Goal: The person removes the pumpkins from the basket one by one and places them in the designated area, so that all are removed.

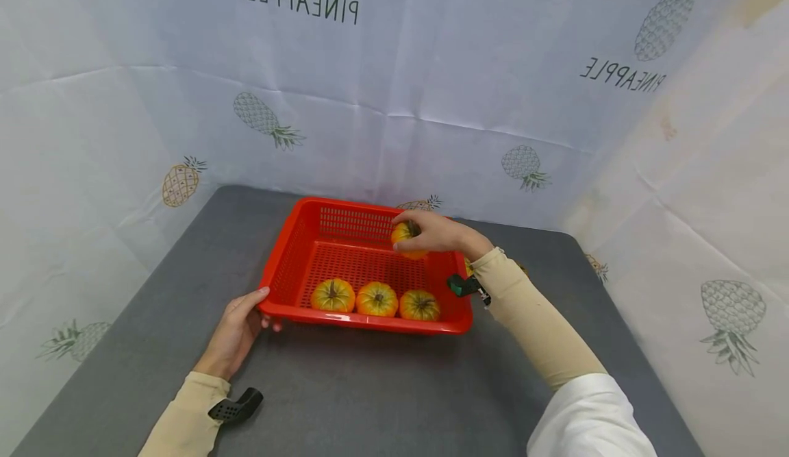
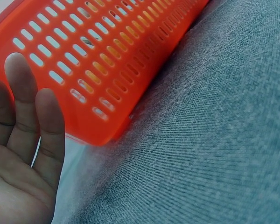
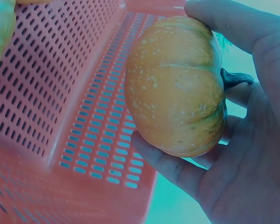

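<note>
A red plastic basket (image 1: 370,321) with slotted walls stands on the grey table. My left hand (image 1: 237,330) grips its front left corner, thumb on the rim and other fingers below; in the left wrist view, fingers (image 2: 50,116) show beside the slotted outer wall. My right hand (image 1: 434,232) holds a small orange pumpkin (image 3: 175,88) above the back right part of the basket. Thumb and fingers sit at opposite sides of it, its dark stem facing the palm. Three similar pumpkins, left (image 1: 333,296), middle (image 1: 377,299) and right (image 1: 420,305), line the front wall inside.
Behind the right forearm, yellow-orange bits (image 1: 468,266) show beyond the basket's right side, mostly hidden. A white pineapple-print cloth (image 1: 382,121) hangs behind and beside the grey table (image 1: 370,395).
</note>
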Tool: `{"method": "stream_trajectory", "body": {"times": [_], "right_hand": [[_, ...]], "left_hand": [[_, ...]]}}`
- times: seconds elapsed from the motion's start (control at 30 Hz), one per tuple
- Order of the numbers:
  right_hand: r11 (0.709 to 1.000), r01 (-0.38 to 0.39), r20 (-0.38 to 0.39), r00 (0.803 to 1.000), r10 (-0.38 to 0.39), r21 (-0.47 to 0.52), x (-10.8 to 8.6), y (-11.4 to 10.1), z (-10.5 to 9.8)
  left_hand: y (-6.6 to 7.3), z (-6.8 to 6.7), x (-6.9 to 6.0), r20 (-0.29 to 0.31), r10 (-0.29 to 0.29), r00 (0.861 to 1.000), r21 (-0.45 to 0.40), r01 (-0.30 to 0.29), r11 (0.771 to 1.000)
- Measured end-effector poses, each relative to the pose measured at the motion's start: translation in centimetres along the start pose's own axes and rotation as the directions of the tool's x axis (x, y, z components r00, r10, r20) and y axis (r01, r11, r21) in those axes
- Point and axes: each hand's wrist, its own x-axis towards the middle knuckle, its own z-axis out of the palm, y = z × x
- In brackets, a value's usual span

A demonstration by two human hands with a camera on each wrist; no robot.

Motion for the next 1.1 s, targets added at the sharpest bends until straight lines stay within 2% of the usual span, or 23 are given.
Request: {"method": "stream_trajectory", "body": {"times": [0.23,0.4,0.63,0.87,1.1], "right_hand": [[0.999,0.015,-0.023,1.000,-0.013,0.053,-0.5,0.8,-0.9],[0.999,0.017,-0.049,0.999,-0.016,0.031,-0.9,1.4,-1.4],[0.999,-0.024,-0.082,0.996,0.028,0.045,-2.0,2.3,-2.1],[0.996,-0.067,-0.107,0.992,0.073,0.052,-3.4,3.5,-3.1],[0.993,-0.105,-0.144,0.983,0.111,0.043,-4.7,4.9,-4.1]], "left_hand": [[0.0,0.0,0.0,-0.007,-0.002,1.000,-0.003,0.002,1.000],[-0.1,0.0,0.0,-0.001,-0.003,1.000,-0.002,0.003,1.000],[-0.2,0.1,0.0,0.000,-0.001,1.000,0.009,0.001,1.000],[-0.4,-0.1,0.0,0.032,0.026,0.999,-0.051,-0.024,0.998],[-0.4,-0.1,0.1,0.037,0.030,0.999,-0.044,-0.028,0.999]]}}
